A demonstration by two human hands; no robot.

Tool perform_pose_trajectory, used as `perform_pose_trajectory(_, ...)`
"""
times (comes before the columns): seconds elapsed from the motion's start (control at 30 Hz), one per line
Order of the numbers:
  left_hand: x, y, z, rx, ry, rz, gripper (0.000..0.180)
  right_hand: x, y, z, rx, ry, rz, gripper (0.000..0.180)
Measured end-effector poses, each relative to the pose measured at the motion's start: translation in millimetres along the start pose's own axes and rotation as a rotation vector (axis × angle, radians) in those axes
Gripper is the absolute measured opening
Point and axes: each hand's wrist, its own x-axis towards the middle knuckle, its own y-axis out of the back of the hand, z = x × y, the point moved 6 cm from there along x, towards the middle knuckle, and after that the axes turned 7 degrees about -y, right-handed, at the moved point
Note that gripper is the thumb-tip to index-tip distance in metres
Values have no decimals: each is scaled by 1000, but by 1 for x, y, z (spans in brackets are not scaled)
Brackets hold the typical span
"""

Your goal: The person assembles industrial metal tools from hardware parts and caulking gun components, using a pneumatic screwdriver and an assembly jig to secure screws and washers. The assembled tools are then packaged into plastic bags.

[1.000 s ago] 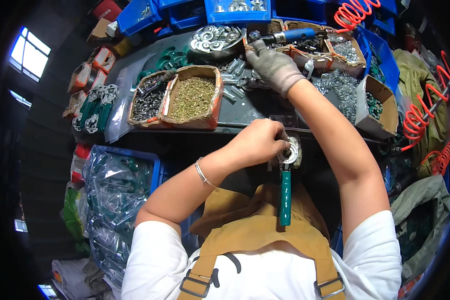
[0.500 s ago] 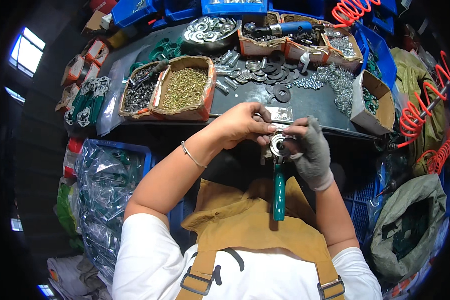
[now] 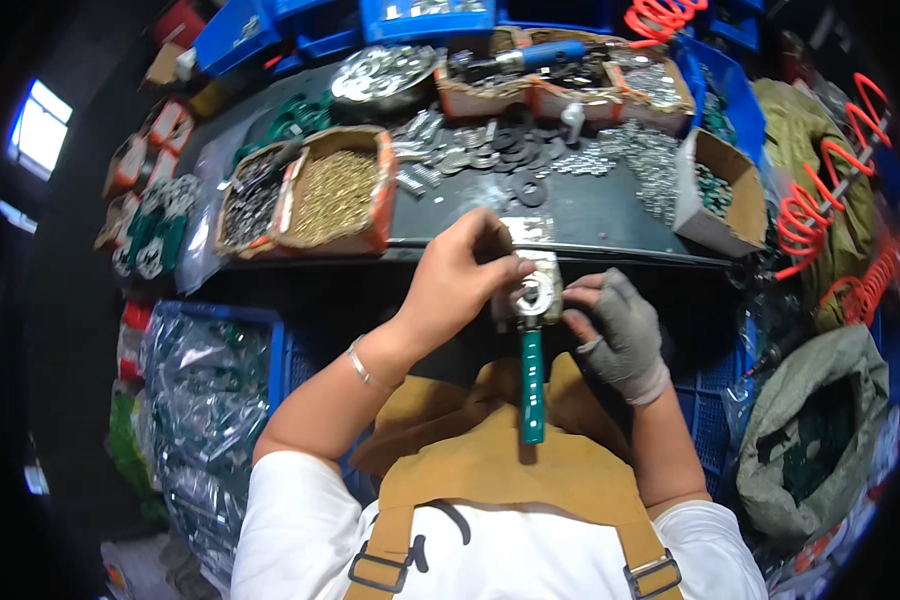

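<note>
A metal tool with a ring-shaped head and a green handle [image 3: 533, 390] points down toward my apron, its head near the front edge of the bench. My left hand [image 3: 460, 275] is closed at the head, the thumb pressing beside the silver ring [image 3: 535, 294]; the curled fingers are partly hidden. My right hand [image 3: 622, 335], in a grey fingerless glove, is just right of the head, apart from it, with thumb and forefinger separated and nothing visible between them. A flat metal plate [image 3: 528, 232] lies on the bench edge beyond.
On the bench [image 3: 460, 215] stand a carton of brass-coloured small parts [image 3: 338, 195], a bowl of metal discs [image 3: 385, 75] and a carton at the right [image 3: 740, 215]. Loose washers and springs lie between. Red coiled hoses [image 3: 810, 225] hang right; a sack [image 3: 815, 430] stands below.
My right hand has moved away from the tool's head, to the right and down. My left hand still holds the head. The whole view has shifted slightly.
</note>
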Motion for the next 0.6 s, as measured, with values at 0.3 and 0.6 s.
perform_pose_trajectory(0.3,-12,-13,-6,10,235,-93,14,52,137,78,-232,-537,316,19)
perform_pose_trajectory(0.6,-23,-29,12,769,-632,-175,29,88,151,187,-1000,-881,-555,50)
